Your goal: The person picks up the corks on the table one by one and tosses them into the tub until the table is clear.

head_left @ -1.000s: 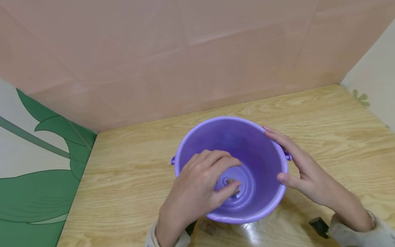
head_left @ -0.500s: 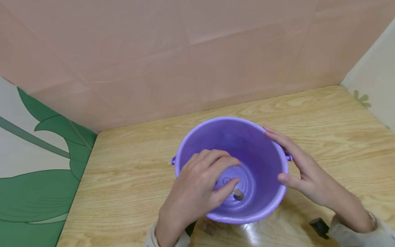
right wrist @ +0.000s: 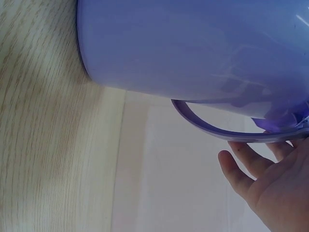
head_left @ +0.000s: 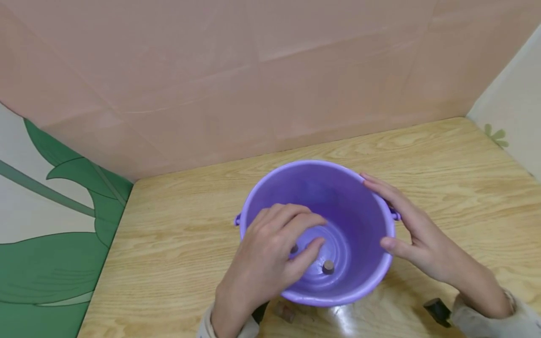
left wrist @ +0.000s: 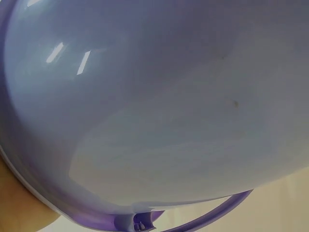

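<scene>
A purple bucket (head_left: pixel 314 173) stands upright on the wooden table. My left hand (head_left: pixel 270 249) reaches over its left rim, fingers bent and thumb apart from the index finger with a gap between. On the bucket floor lies a small brown cylinder (head_left: pixel 328 267), to the right of the thumb. Another small dark piece (head_left: pixel 294 249) peeks out beside the left hand; whether it is touched cannot be told. My right hand (head_left: pixel 416 234) holds the bucket's right rim, thumb over the edge. In the right wrist view, its fingers (right wrist: pixel 248 159) lie beside the bucket's handle (right wrist: pixel 212 128).
A brownish block (head_left: pixel 284 311) lies on the table (head_left: pixel 181 244) in front of the bucket. Black wrist gear (head_left: pixel 437 311) shows by the right sleeve. A pinkish covered wall (head_left: pixel 253 84) rises behind; a green leaf pattern (head_left: pixel 46 263) is at the left.
The brown cylinder, earlier near my left thumb, now stands on the bucket floor. My left hand has shifted slightly left. The right hand and bucket look unmoved.
</scene>
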Motion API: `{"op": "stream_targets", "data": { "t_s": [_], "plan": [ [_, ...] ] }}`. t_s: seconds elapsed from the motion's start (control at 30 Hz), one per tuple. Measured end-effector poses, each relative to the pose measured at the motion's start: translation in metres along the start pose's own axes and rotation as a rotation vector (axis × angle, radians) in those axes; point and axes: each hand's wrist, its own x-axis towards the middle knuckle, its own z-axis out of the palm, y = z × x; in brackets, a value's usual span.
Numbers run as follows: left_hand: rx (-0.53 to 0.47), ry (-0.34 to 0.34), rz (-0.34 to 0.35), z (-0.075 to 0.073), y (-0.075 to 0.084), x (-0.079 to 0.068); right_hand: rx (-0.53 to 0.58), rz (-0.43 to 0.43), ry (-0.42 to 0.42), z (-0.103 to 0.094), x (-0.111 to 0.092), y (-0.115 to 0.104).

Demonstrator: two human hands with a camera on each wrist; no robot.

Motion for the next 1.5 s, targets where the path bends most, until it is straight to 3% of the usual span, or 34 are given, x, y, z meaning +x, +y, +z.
{"op": "stream_targets", "data": {
  "t_s": [0.7, 1.27, 1.5],
  "plan": [
    [-0.025, 0.043, 0.006, -0.009, -0.008, -0.009, -0.006, -0.005, 0.010, 0.000, 0.001, -0.001],
    [-0.044, 0.051, -0.126, -0.027, -0.016, -0.033, -0.010, 0.007, 0.001, -0.001, 0.000, -0.002],
    [-0.035, 0.097, -0.161, -0.034, -0.022, -0.046, -0.003, 0.012, 0.002, -0.001, -0.001, -0.002]
  ]
}}
